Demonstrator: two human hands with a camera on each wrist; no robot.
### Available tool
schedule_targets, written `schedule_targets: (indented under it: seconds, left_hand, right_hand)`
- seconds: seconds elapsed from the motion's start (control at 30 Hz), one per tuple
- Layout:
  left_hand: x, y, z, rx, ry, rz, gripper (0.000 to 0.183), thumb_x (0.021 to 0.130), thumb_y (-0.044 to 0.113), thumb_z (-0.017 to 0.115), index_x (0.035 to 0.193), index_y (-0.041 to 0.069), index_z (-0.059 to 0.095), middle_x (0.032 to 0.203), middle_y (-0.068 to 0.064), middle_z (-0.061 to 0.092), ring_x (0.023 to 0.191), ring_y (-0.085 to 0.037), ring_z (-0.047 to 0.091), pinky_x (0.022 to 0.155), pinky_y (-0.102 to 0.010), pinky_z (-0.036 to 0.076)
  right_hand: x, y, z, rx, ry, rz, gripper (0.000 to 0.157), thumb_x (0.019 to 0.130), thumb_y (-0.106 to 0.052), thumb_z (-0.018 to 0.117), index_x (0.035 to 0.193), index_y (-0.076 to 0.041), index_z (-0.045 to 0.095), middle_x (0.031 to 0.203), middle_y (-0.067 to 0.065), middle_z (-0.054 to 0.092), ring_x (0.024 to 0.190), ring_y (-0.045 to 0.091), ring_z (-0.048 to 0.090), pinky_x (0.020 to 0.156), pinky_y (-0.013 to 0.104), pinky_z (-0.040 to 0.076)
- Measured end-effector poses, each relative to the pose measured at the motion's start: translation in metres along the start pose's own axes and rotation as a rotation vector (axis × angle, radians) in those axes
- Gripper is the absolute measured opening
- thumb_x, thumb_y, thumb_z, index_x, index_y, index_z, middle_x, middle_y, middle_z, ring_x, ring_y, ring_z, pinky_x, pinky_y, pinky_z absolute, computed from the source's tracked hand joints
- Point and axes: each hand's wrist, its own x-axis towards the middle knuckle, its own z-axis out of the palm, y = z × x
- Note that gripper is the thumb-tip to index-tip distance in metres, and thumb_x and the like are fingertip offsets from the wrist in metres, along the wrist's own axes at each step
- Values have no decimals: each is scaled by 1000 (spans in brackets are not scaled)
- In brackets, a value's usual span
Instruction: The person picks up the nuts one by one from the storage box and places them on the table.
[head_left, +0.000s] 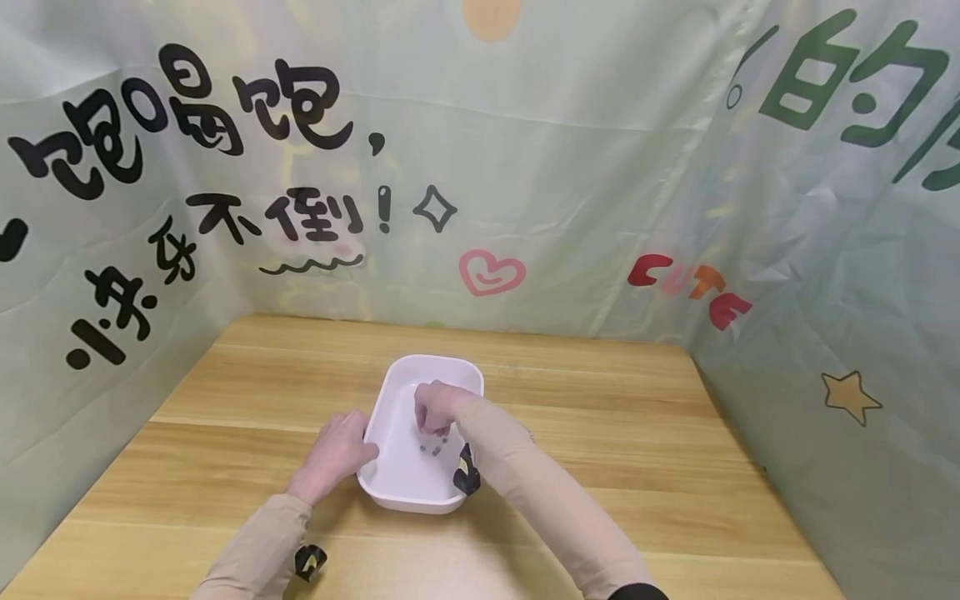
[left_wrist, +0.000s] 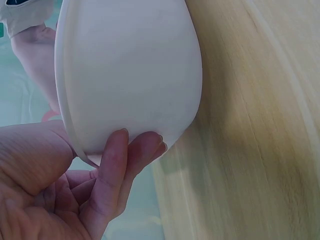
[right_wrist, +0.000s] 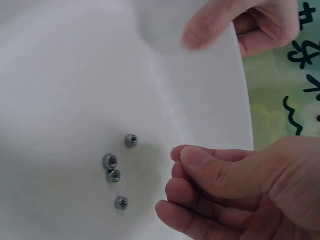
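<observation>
A white plastic tray (head_left: 408,483) stands on the wooden table. My left hand (head_left: 339,450) grips its left side, with the thumb over the rim and the fingers against the outer wall, as the left wrist view shows (left_wrist: 112,170). Several small metal nuts (right_wrist: 114,175) lie on the tray floor; two of them touch. Over the tray, my right hand (right_wrist: 230,185) has its fingers curled and the thumb tip against the index fingertip, beside the nuts and apart from them. No nut shows between those fingertips, though a small one could be hidden there.
The wooden table (head_left: 600,442) extends around the tray on all sides. Printed fabric walls (head_left: 570,208) enclose the back, left and right of it. Black bands with small devices (head_left: 310,562) sit at the wrists, and the right one is close to the tray's rim.
</observation>
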Motion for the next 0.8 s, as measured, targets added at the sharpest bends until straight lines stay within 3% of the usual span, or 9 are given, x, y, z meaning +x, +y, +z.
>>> schedule_targets:
  seconds: [0.17,0.33,0.5,0.67,0.8]
  left_hand:
    - [0,0,0,4,6,1,4,72,-2,64,75,-1,63,62,-6,61,51,-16,56,47,-27,46]
    - [0,0,0,2,9,15,5,71,-2,64,76,-1,64,62,-6,61,52,-16,56,47,-27,46]
    - [1,0,0,4,-1,0,6,72,-2,63,77,-1,65,63,-6,62,52,-16,57,48,-27,47]
    - [2,1,1,11,-10,-20,6,74,-2,62,79,-1,65,64,-6,62,53,-16,57,49,-26,47]
    - [2,1,1,13,-7,-21,7,73,-2,62,79,-1,65,64,-7,62,54,-16,57,49,-26,47]
  right_hand:
    - [1,8,-5,86,-15,-60,11,83,5,72,77,-4,74,68,5,71,56,14,65,60,22,58]
    - [-7,12,-11,187,-21,-104,4,84,5,72,86,3,75,74,8,72,59,13,65,62,24,59]
    - [-13,20,-12,225,15,-184,6,86,4,71,89,7,75,81,18,75,59,13,62,68,32,61]
    - [-23,27,-14,276,65,-229,6,88,1,70,89,4,75,81,16,74,60,10,60,73,40,62]
    - [-29,33,-14,317,107,-270,7,89,-1,69,91,3,75,85,21,74,61,8,59,69,29,59]
